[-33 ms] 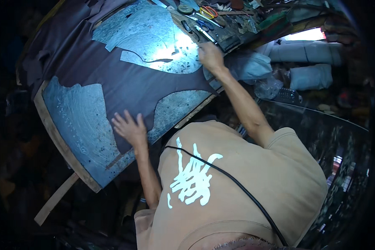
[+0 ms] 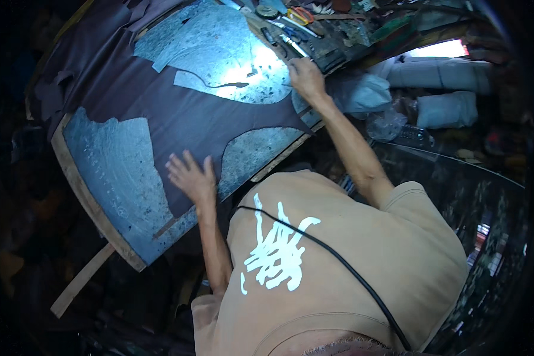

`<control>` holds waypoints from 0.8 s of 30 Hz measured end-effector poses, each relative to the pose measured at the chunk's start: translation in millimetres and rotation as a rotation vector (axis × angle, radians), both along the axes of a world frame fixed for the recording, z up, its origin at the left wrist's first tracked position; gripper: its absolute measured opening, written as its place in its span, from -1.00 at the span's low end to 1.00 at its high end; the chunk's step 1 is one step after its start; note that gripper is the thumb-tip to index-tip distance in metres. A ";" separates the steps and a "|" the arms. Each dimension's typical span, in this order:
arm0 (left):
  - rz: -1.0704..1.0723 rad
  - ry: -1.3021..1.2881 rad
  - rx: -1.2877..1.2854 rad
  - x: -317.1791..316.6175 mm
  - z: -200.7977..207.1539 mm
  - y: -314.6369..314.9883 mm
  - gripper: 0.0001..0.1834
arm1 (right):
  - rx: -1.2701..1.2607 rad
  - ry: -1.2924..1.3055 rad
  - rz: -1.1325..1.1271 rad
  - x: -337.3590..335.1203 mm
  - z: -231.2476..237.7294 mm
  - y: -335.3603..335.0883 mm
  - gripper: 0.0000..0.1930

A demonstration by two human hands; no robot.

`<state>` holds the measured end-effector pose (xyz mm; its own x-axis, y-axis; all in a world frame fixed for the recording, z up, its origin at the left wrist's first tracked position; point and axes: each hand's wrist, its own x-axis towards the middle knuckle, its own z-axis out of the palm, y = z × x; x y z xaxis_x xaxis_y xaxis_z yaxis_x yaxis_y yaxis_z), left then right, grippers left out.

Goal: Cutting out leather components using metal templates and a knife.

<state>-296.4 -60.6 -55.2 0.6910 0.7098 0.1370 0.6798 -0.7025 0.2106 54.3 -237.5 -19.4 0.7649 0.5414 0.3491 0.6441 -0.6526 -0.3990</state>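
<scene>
A large sheet of dark purple-brown leather (image 2: 181,127) with irregular cut edges lies over a grey, speckled work board (image 2: 115,166). My left hand (image 2: 194,181) rests on the near part of the leather, fingers spread. At the board's right side, my right hand (image 2: 307,79) is closed, its fingers curled and its fingertips hidden. It is close beside a slim silver pen-like tool (image 2: 293,45) with a dark end; whether it touches the tool is unclear. A thin dark leather offcut (image 2: 231,85) lies on the bare board nearby.
Orange-handled scissors (image 2: 302,14), a round tin (image 2: 266,11) and several tools crowd the far end. A wooden rim (image 2: 89,199) edges the board's left, with a wooden strip (image 2: 83,282) sticking out. Wrapped rolls (image 2: 439,77) lie at right. A black cable (image 2: 344,270) crosses my back.
My right hand has moved slightly up and right, closer to the silver pen-like tool. My left hand stays spread on the leather. The whole view has shifted a little.
</scene>
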 end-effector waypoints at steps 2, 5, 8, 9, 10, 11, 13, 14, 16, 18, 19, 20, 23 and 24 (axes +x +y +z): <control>-0.085 0.030 -0.028 29.3 1.3 -12.4 -0.24 | 0.021 -0.051 0.044 -8.0 13.5 -6.3 -0.76; -0.212 0.043 -0.094 72.5 1.9 -20.6 -0.23 | 0.025 -0.018 0.135 -35.0 15.3 -11.2 -0.71; -0.380 0.028 -0.115 95.4 5.5 -25.7 -0.24 | 0.051 -0.028 0.165 -51.5 7.3 -37.7 -0.72; -0.461 0.030 -0.120 103.7 8.1 -29.3 -0.23 | 0.098 -0.031 0.060 -54.1 1.4 -55.8 -0.72; -0.498 0.031 -0.116 109.2 9.3 -33.4 -0.23 | 0.146 -0.041 -0.051 -56.7 -2.3 -73.8 -0.73; -0.582 0.030 -0.128 113.6 11.1 -38.2 -0.22 | 0.147 -0.008 -0.147 -62.9 -3.8 -95.6 -0.75; -0.756 0.000 -0.145 131.2 12.1 -51.1 -0.20 | 0.123 -0.035 -0.267 -79.6 -6.8 -138.2 -0.76; -0.798 0.021 -0.153 136.7 9.0 -55.9 -0.19 | 0.095 -0.041 -0.344 -91.9 -8.1 -166.6 -0.76; -0.927 0.035 -0.159 145.7 -4.6 -62.0 -0.14 | 0.132 -0.060 -0.464 -127.9 -16.5 -201.2 -0.81; -1.028 0.019 -0.123 149.0 -5.9 -64.7 -0.10 | 0.180 -0.059 -0.589 -178.9 -10.7 -219.4 -0.83; -1.090 -0.026 -0.030 150.9 -9.5 -64.8 -0.07 | 0.188 -0.036 -0.702 -207.4 -6.2 -225.3 -0.83; -1.166 -0.016 0.006 153.9 3.2 -72.2 -0.04 | 0.205 -0.015 -0.811 -241.5 -4.1 -233.3 -0.83; -1.261 0.043 0.056 161.7 0.2 -77.6 0.01 | 0.229 0.124 -1.086 -345.9 -5.3 -229.2 -0.80; -1.285 0.014 0.088 166.6 -9.9 -75.8 -0.01 | 0.250 0.213 -1.165 -381.9 -6.7 -221.8 -0.79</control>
<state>-129.7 -136.4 -65.1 0.8702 -0.4734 0.1366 -0.4894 -0.8625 0.1284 -327.6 -459.2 -26.1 0.8038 -0.5747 0.1535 -0.3726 -0.6875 -0.6233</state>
